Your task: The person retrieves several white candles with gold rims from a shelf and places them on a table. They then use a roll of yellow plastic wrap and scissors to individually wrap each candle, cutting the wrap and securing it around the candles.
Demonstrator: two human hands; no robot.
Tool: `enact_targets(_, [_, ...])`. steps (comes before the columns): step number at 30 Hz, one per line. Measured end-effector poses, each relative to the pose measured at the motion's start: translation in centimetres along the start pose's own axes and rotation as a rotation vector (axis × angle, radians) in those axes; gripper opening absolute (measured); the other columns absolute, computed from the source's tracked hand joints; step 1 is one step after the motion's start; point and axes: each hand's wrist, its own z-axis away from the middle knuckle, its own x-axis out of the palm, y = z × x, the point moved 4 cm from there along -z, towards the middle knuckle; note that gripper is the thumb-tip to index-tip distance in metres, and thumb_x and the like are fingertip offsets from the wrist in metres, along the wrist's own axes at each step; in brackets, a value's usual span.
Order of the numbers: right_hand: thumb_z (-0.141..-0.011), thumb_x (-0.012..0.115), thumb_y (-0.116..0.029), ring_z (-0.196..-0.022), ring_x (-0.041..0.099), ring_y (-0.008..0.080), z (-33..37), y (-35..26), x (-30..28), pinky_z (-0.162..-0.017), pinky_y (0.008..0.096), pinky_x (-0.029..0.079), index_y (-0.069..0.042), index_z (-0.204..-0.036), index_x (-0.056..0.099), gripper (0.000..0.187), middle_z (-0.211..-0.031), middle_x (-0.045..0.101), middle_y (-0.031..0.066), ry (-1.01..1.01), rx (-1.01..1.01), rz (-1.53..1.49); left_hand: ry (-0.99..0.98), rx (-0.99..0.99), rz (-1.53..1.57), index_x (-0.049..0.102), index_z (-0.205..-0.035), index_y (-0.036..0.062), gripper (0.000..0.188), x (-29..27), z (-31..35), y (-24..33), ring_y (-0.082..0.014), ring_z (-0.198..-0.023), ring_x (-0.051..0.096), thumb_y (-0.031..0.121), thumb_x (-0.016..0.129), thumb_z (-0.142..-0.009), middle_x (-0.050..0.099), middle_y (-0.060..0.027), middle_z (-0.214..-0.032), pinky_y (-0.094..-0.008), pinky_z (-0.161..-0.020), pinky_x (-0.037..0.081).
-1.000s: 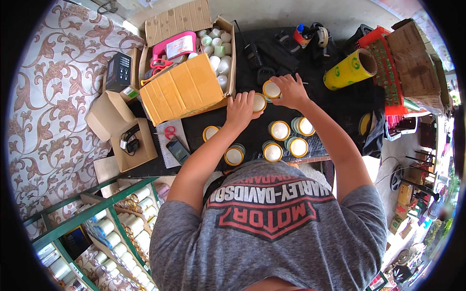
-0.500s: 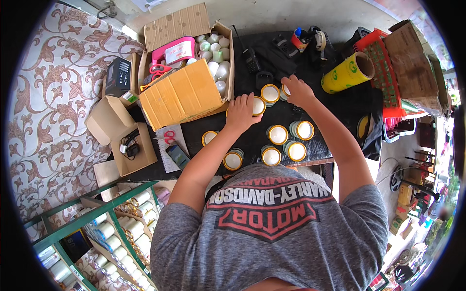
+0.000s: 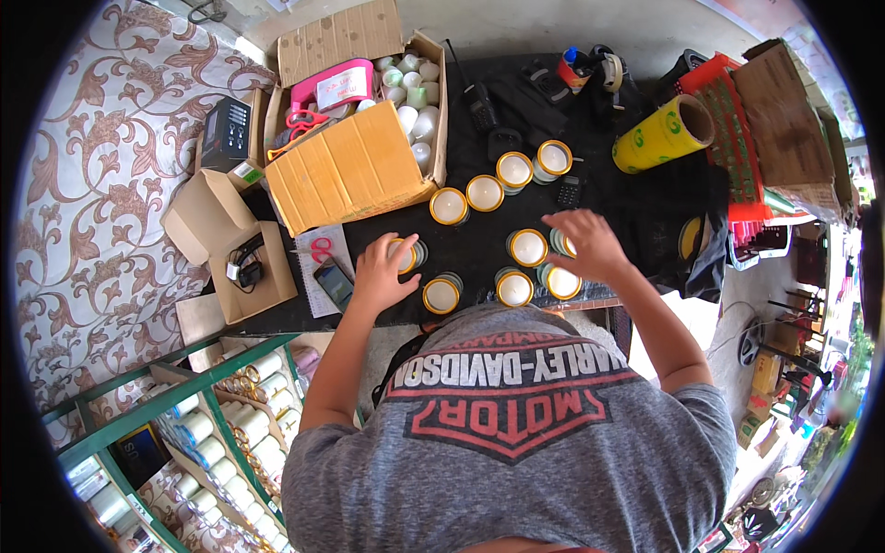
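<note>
Several white candles with gold rims and greenish glass sides stand on a black cloth. My left hand (image 3: 381, 275) is open at the leftmost candle (image 3: 407, 257), fingers along its far-left edge and thumb apart from them. My right hand (image 3: 592, 247) is open with fingers stretched over a candle (image 3: 565, 241) on the right, partly hiding it. Below that hand sits another candle (image 3: 563, 283). Between my hands are candles in the near group (image 3: 528, 248), and one (image 3: 441, 295) stands near the front edge. Farther back, a slanting row includes a candle (image 3: 485, 194).
An open cardboard box (image 3: 346, 175) packed with white candles stands at the back left. A phone (image 3: 333, 285) lies on a notepad. Toward the back are a walkie-talkie (image 3: 480, 111) and a yellow roll (image 3: 666, 136). A green-framed rack (image 3: 198, 382) holds spools at lower left.
Both hands have let go of candles in the back row and drawn nearer to me. The left is now at the leftmost candle, the right over the right-hand group.
</note>
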Motion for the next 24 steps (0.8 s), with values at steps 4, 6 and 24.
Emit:
enact_targets(4, [-0.069,0.065,-0.066,-0.117,0.045,0.0219,-0.2,-1.1,3.2,-0.093,0.0488,0.033,-0.023,-0.138,0.041,0.084,-0.12,0.054,0.0004,-0.12,0.029,0.193,-0.007,-0.117,0.109,0.045,-0.132,0.0248,0.069,2.4,0.7,-1.3,-0.032,-0.101,0.058,0.021,0.075,-0.071,0.05,-0.0128,-0.109,-0.0417,-0.075,0.053])
enact_targets(6, [-0.066,0.065,-0.071,-0.112,0.046,0.0198,-1.2,-0.6,3.6,-0.089,0.0451,0.033,-0.027,-0.141,0.036,0.092,-0.115,0.055,-0.0003,-0.154,0.078,0.293,0.062,-0.111,0.102,0.045,-0.132,0.0261,0.07,2.4,-0.6,-1.0,-0.0321,-0.099,0.059,0.02,0.076,-0.07,0.05,-0.0132,-0.109,-0.041,-0.069,0.055])
enact_targets(24, [-0.066,0.069,-0.066,-0.1,0.054,0.0141,-2.2,-1.1,2.4,-0.087,0.0357,0.035,-0.025,-0.127,0.051,0.075,-0.084,0.065,-0.0058,-0.212,0.131,0.203,0.269,0.303,0.189,0.055,-0.118,0.008,0.05,3.1,-1.5,11.2,-0.0306,-0.108,0.052,0.025,0.068,-0.074,0.049,-0.0119,-0.122,-0.0429,-0.09,0.042])
